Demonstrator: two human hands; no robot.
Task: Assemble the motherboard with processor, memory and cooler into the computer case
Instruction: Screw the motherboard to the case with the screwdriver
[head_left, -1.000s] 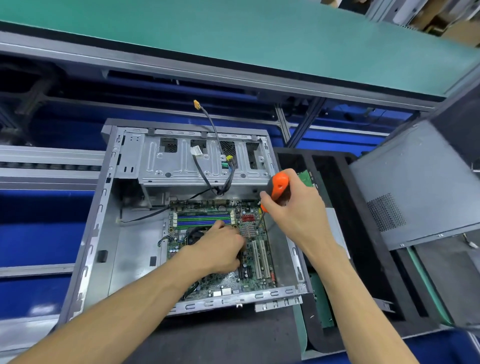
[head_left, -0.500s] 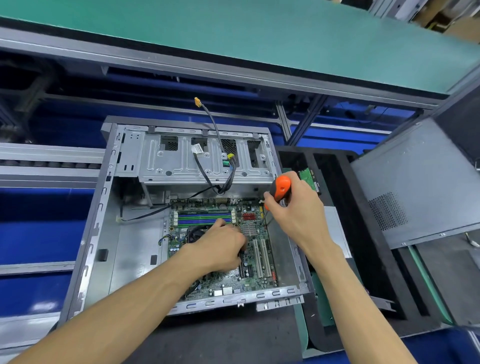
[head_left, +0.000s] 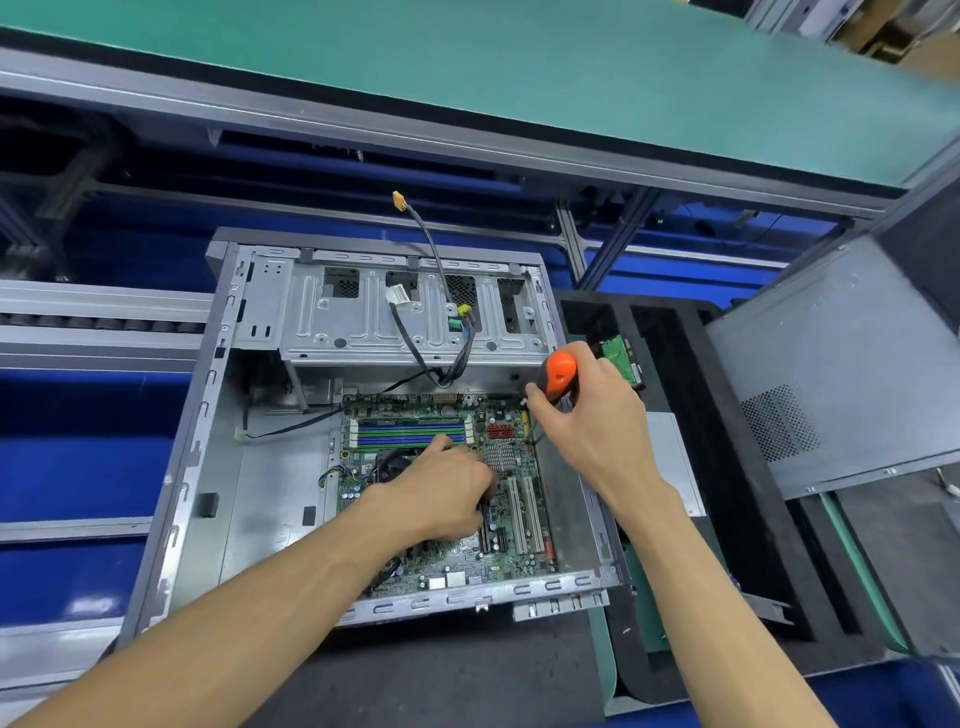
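Observation:
An open grey computer case (head_left: 197, 467) lies on its side. A green motherboard (head_left: 519, 556) sits inside it, with memory sticks (head_left: 410, 432) near its far edge. My left hand (head_left: 441, 493) rests on the board over the black cooler (head_left: 395, 460), fingers curled down; what they hold is hidden. My right hand (head_left: 592, 421) grips an orange-and-black screwdriver (head_left: 558, 375), its tip pointing down at the board's far right corner.
Black cables (head_left: 431, 332) with yellow and green plugs hang from the drive cage (head_left: 363, 322). A black foam tray (head_left: 727, 467) holding a green drive (head_left: 621, 358) lies right of the case. The grey side panel (head_left: 841, 374) leans at far right. A green conveyor (head_left: 519, 78) runs above.
My right hand with the screwdriver has edged slightly away along the board's right side. My left hand stays on the cooler.

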